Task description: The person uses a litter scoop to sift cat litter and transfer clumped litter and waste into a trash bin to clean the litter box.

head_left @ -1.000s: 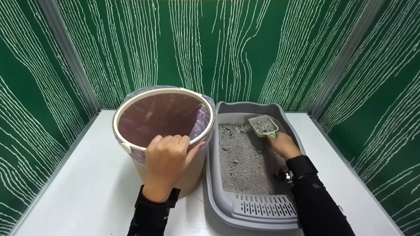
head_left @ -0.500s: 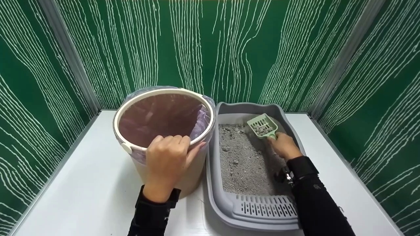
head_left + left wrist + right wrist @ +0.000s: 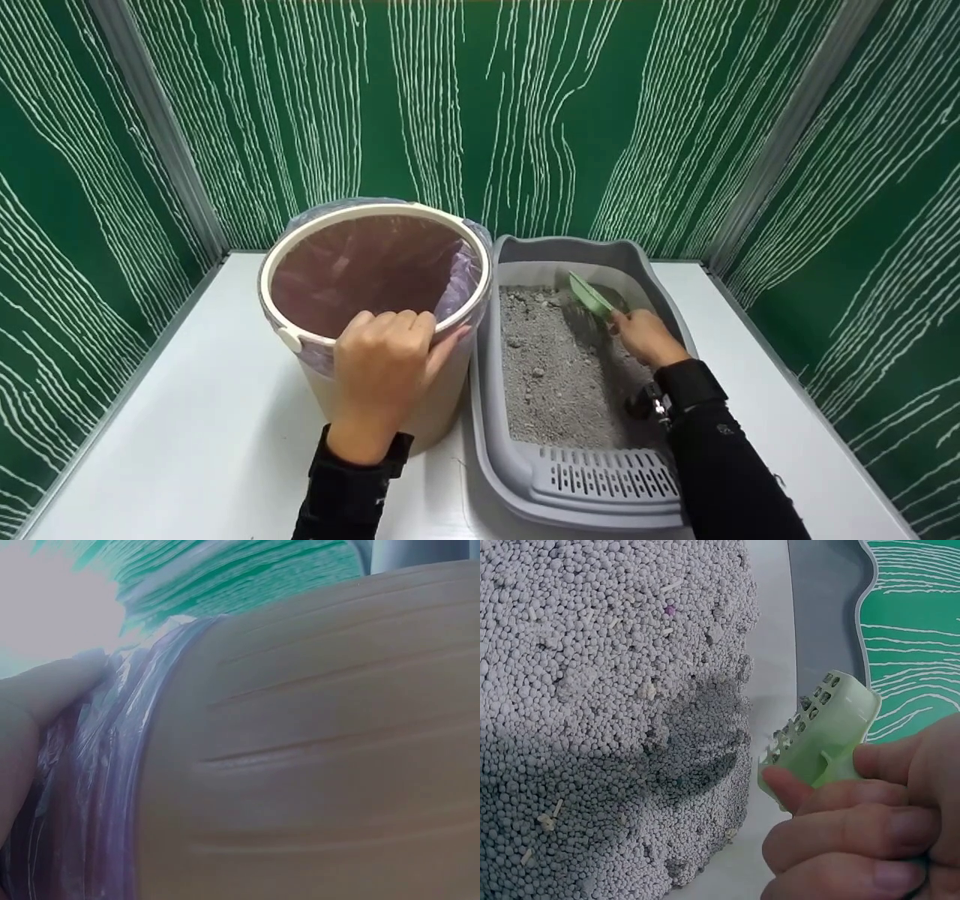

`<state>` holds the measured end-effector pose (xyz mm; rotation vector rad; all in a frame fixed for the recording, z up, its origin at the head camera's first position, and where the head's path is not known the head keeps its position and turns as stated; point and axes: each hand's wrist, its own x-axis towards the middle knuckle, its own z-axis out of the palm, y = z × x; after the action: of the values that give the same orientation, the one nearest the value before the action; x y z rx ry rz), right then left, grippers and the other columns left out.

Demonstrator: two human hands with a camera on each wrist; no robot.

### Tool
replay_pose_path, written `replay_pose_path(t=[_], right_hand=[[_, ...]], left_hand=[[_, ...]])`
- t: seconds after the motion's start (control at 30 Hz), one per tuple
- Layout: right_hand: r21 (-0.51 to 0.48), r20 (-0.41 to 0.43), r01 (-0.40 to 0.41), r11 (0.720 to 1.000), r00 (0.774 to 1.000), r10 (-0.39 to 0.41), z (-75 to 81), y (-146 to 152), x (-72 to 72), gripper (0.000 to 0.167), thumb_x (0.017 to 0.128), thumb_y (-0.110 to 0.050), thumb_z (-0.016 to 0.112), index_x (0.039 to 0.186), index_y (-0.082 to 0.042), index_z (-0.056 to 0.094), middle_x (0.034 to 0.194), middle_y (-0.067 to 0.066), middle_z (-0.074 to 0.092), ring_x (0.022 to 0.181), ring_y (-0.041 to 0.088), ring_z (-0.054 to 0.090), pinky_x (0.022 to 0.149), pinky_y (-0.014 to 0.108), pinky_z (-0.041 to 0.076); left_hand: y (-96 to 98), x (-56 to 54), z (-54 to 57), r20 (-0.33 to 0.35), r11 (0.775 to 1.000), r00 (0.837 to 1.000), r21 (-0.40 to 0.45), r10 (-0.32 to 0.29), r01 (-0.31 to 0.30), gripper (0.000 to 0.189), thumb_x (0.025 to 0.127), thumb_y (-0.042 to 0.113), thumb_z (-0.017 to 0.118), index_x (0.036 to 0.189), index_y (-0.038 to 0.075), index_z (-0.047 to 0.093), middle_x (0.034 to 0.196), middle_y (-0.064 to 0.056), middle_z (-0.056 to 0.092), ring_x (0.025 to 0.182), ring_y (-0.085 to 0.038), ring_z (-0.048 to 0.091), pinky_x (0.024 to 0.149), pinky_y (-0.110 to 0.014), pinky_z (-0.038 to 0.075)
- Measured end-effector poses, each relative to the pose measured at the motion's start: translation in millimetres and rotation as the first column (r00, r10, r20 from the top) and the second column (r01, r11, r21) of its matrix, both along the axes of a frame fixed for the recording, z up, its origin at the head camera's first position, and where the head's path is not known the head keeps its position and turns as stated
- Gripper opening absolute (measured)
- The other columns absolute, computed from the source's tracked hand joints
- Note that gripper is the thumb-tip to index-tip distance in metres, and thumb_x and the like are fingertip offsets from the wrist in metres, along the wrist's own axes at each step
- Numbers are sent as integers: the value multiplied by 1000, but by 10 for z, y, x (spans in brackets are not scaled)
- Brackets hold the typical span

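Note:
My left hand [image 3: 382,375] grips the near rim of a beige trash can [image 3: 442,397], fingers over the white ring and thumb along the outside. A thin purple bag [image 3: 112,787] lines the can and folds down over its rim. In my right hand [image 3: 649,337] is the handle of a green litter scoop [image 3: 589,296], tilted almost on edge above the far part of the grey litter box [image 3: 487,420]. Some bits show by the slots of the scoop [image 3: 825,731] in the right wrist view. Beneath it lies grey granular litter [image 3: 555,382] with several clumps.
Can and box stand side by side on a white table [image 3: 202,450]. The box has a slotted step [image 3: 611,472] at its near end. Green walls [image 3: 525,112] with white wavy lines close in the back and both sides, with grey metal posts [image 3: 161,127] at the corners.
The scoop has turned from lying nearly level, with clumpy litter showing in it, to almost on edge. My right hand rolled with it in place; the left hand stayed on the rim.

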<state>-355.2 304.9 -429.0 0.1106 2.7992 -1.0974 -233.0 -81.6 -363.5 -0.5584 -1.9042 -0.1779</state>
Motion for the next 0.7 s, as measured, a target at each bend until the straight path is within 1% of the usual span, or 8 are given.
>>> replay_pose_path(t=[0.07, 0.2, 0.3, 0.4, 0.5, 0.53, 0.6, 0.7], right_hand=[[20, -25, -12, 1000, 1000, 12, -2, 0, 9, 55, 117, -26, 33, 126, 18, 64, 101, 23, 63, 47, 9, 37, 46, 25, 35], [92, -80, -29, 995, 996, 37, 1, 7, 24, 53, 116, -24, 35, 119, 18, 68, 87, 16, 61, 55, 13, 45, 52, 27, 39], [131, -113, -22, 991, 993, 37, 10, 12, 23, 50, 115, -24, 39, 113, 15, 71, 84, 12, 61, 62, 17, 49, 57, 30, 40], [158, -135, -14, 987, 990, 35, 19, 10, 25, 46, 114, -24, 43, 99, 8, 72, 80, 8, 59, 65, 20, 52, 59, 31, 40], [187, -150, -12, 982, 988, 41, 19, 3, 31, 42, 113, -24, 46, 82, -2, 65, 78, 8, 57, 70, 25, 55, 62, 35, 42], [191, -153, -11, 982, 987, 41, 16, -1, 33, 41, 113, -24, 47, 81, -4, 62, 79, 9, 57, 72, 28, 57, 64, 37, 44], [196, -165, -8, 981, 985, 41, 7, -9, 35, 38, 112, -24, 49, 84, -2, 61, 84, 15, 60, 81, 34, 61, 71, 44, 49], [200, -188, -6, 980, 981, 45, -9, -15, 37, 33, 111, -22, 51, 95, 5, 61, 93, 22, 62, 92, 42, 63, 83, 55, 51]], left_hand=[[1, 1, -1, 1, 1000, 1000, -1, 2, -2, 56, 96, 49, 78, 65, 11, 50, 55, -3, 47, 46, -25, 50, 50, -39, 37], [4, 7, 8, 7, 1000, 1000, -6, 3, -3, 56, 95, 49, 79, 65, 11, 51, 56, -2, 49, 47, -25, 50, 50, -39, 38], [8, 7, 19, 10, 1000, 1000, -10, 6, -6, 55, 95, 49, 80, 66, 11, 53, 57, -3, 50, 48, -25, 51, 51, -39, 38], [10, 6, 24, 9, 1000, 1000, -11, 8, -8, 55, 94, 49, 81, 66, 11, 53, 57, -3, 50, 48, -25, 52, 51, -39, 39], [9, 3, 16, 6, 1000, 1000, -10, 6, -6, 55, 94, 49, 81, 65, 11, 53, 56, -2, 49, 47, -24, 51, 51, -39, 38], [8, 3, 13, 6, 1000, 1000, -9, 6, -6, 55, 94, 49, 81, 65, 11, 52, 56, -2, 48, 47, -24, 50, 51, -39, 38], [7, 1, 6, 7, 1000, 1000, -8, 5, -5, 56, 94, 49, 81, 65, 11, 52, 56, -2, 48, 46, -24, 49, 51, -39, 38], [5, 1, -3, 7, 1000, 1000, -6, 3, -3, 56, 94, 49, 81, 65, 12, 51, 56, -2, 47, 46, -23, 48, 51, -38, 38]])
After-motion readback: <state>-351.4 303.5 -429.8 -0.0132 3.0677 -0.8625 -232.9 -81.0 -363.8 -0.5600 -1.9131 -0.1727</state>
